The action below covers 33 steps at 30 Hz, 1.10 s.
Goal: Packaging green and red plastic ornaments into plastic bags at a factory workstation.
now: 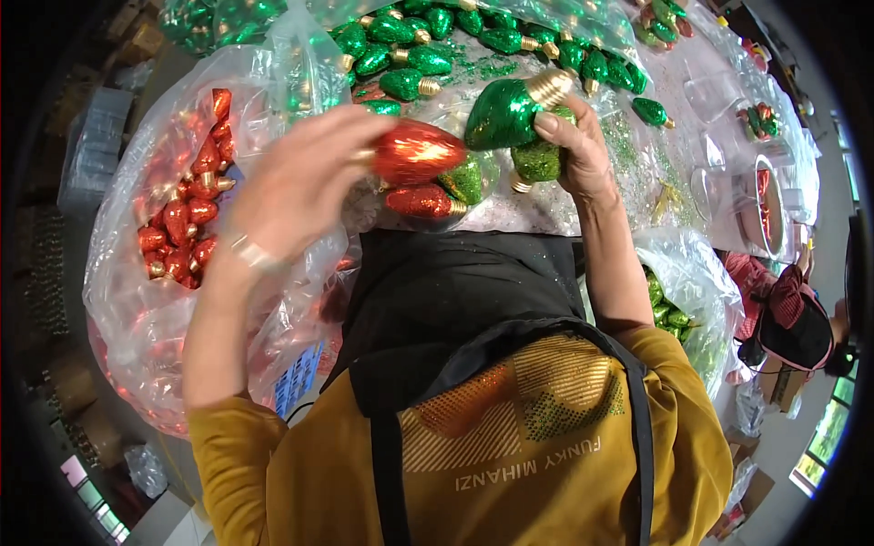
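Note:
My left hand (305, 173) is smeared by motion, with its fingers around the gold base of a shiny red bulb-shaped ornament (421, 151). The tip of that ornament points right, close to the other hand. Gripped in my right hand (587, 150) are a shiny dark green bulb ornament (503, 116) and a light green glittery one (537, 162) beneath it. Just below the red ornament are a red glitter bulb ornament (419, 201) and a light green glitter one (464, 179), in or against clear plastic.
Many dark green bulb ornaments (428, 60) lie across the far side of the table (537, 214), among green glitter. A large clear bag (118, 246) at left holds red ornaments (187, 214). Another bag (687, 259) at right holds light green ones. Clear containers (715, 91) stand far right.

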Each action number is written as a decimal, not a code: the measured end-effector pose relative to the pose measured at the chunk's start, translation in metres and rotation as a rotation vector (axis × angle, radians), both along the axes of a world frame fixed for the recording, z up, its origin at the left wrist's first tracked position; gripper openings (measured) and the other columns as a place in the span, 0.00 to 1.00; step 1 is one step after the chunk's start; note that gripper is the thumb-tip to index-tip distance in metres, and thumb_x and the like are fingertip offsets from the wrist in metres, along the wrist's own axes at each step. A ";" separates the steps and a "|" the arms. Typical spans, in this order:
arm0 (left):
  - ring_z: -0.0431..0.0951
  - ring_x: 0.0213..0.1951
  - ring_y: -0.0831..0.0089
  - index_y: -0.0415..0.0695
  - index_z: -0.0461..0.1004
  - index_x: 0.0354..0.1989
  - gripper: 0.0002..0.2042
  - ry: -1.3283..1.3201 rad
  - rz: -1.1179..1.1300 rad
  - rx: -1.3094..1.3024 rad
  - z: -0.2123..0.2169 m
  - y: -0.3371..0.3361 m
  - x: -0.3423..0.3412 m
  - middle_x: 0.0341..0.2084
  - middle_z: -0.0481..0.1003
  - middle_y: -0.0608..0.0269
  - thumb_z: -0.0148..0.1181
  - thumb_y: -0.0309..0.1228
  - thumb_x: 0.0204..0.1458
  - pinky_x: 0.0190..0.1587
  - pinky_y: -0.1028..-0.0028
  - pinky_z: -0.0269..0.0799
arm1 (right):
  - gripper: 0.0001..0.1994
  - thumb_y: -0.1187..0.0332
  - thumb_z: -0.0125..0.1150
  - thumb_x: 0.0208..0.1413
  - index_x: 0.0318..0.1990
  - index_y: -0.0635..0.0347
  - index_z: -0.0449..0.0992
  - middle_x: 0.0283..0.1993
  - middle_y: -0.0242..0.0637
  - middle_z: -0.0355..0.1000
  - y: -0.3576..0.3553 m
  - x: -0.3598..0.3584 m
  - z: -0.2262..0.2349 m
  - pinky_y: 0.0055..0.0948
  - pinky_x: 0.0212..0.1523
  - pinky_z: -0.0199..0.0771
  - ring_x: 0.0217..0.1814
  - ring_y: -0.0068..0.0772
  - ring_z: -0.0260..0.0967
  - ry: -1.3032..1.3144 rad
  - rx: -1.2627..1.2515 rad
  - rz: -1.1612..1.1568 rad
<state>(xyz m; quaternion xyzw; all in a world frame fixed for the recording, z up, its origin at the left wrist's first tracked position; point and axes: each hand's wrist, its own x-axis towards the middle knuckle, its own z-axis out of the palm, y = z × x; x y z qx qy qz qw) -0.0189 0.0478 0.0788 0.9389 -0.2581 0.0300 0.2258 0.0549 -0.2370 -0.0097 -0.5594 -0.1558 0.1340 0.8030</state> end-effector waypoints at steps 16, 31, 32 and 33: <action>0.70 0.49 0.59 0.43 0.71 0.50 0.22 -0.421 -0.226 0.090 -0.088 -0.017 0.083 0.44 0.72 0.55 0.64 0.31 0.44 0.55 0.59 0.60 | 0.27 0.51 0.66 0.44 0.48 0.59 0.73 0.41 0.45 0.75 0.026 0.002 0.037 0.37 0.47 0.70 0.42 0.39 0.73 -0.475 -0.941 0.085; 0.70 0.35 0.58 0.48 0.68 0.56 0.24 0.035 -0.229 -0.119 -0.098 -0.006 0.077 0.28 0.69 0.55 0.61 0.34 0.49 0.41 0.62 0.67 | 0.23 0.55 0.63 0.49 0.47 0.64 0.73 0.37 0.50 0.75 0.028 -0.007 0.051 0.34 0.42 0.70 0.39 0.38 0.73 -0.448 -1.028 0.081; 0.70 0.35 0.58 0.48 0.68 0.56 0.24 0.033 -0.236 -0.122 -0.097 -0.007 0.077 0.28 0.69 0.55 0.61 0.34 0.49 0.41 0.62 0.67 | 0.23 0.55 0.63 0.49 0.47 0.64 0.73 0.37 0.50 0.75 0.029 -0.007 0.055 0.34 0.42 0.70 0.39 0.38 0.73 -0.447 -1.033 0.075; 0.71 0.36 0.58 0.48 0.68 0.56 0.23 0.041 -0.211 -0.104 -0.096 -0.008 0.074 0.29 0.70 0.55 0.61 0.34 0.49 0.42 0.62 0.67 | 0.23 0.55 0.63 0.49 0.46 0.64 0.73 0.34 0.50 0.74 0.030 -0.007 0.061 0.35 0.40 0.70 0.37 0.38 0.73 -0.338 -1.053 0.087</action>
